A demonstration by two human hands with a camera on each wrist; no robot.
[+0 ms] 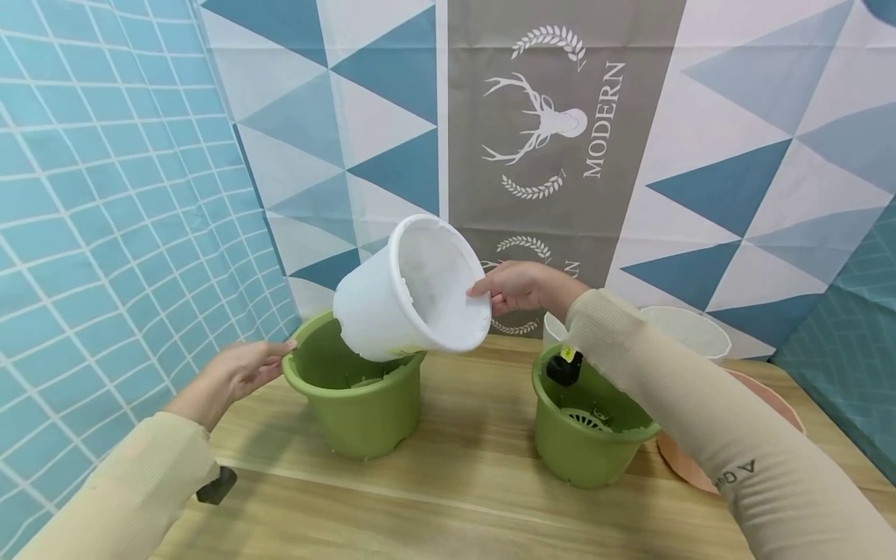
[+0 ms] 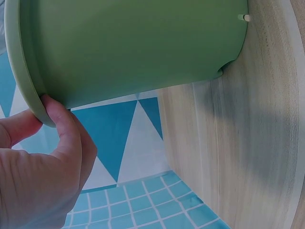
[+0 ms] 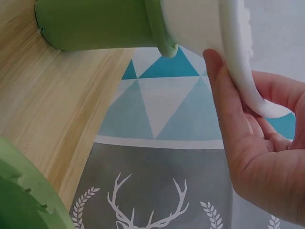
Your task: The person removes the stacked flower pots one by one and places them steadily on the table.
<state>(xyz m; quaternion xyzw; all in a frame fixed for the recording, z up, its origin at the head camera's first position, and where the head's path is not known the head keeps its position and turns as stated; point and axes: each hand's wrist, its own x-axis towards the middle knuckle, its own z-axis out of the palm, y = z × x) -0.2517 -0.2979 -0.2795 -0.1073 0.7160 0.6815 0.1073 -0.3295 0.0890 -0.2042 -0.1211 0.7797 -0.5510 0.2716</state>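
Observation:
My right hand pinches the rim of a white plastic flowerpot, thumb on the inside and fingers outside, as the right wrist view shows. The white pot is tilted, its mouth facing right and its base low over a larger green flowerpot. My left hand grips the left edge of that green pot's rim between thumb and fingers; in the left wrist view the pot's wall fills the top. The green pot stands upright on the wooden table. How deep the white pot's base reaches into it is partly hidden.
A second green flowerpot with a slotted bottom stands under my right forearm. Behind it are a white pot and an orange pot, partly covered by the sleeve. Patterned cloth hangs behind the wooden table; blue tile-patterned cloth hangs at left.

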